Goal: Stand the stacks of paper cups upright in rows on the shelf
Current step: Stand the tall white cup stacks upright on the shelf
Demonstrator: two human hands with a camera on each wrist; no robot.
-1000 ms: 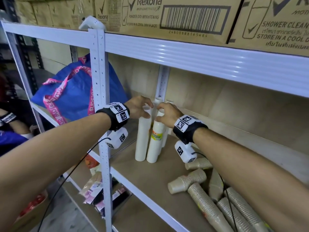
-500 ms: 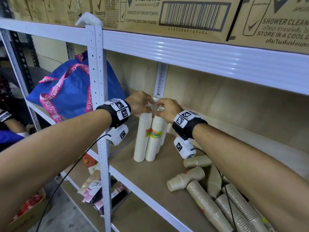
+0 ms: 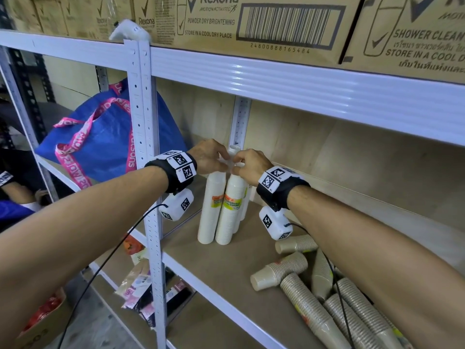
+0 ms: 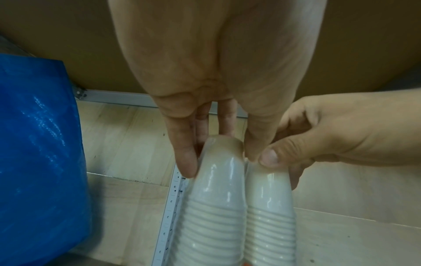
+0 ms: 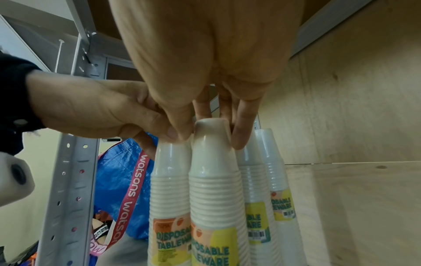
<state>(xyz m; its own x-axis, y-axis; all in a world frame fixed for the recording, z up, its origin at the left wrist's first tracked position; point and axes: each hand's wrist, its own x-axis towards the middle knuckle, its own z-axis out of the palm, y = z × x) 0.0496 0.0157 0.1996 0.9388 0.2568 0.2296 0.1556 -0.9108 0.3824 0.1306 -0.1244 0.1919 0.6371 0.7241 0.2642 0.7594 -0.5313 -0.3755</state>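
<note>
Where the two hands meet over the white stacks, much is covered: in the head view the left hand [image 3: 210, 157] and right hand [image 3: 249, 166] hide the tops of the two front stacks, and the stacks behind show only as slivers. The brown cup stacks [image 3: 314, 306] lying on their sides at the right of the shelf board [image 3: 221, 280] run under the right forearm and off the frame edge.

Both arms reach forward, wrists level, palms down. The left hand pinches the top of the left white cup stack [image 4: 214, 207] between thumb and fingers; the left wrist view shows the plastic wrap glossy there. The right hand pinches the top of the right white cup stack [image 5: 214, 189] the same way, fingertips [image 5: 239, 138] pressed to its side. These two stacks stand upright, touching, near the back left corner of the shelf by the rear post [image 3: 240, 122]. Two more wrapped white stacks [image 5: 268, 180] stand just behind them. A blue Watsons bag [image 3: 100, 142] sits in the next bay.
</note>
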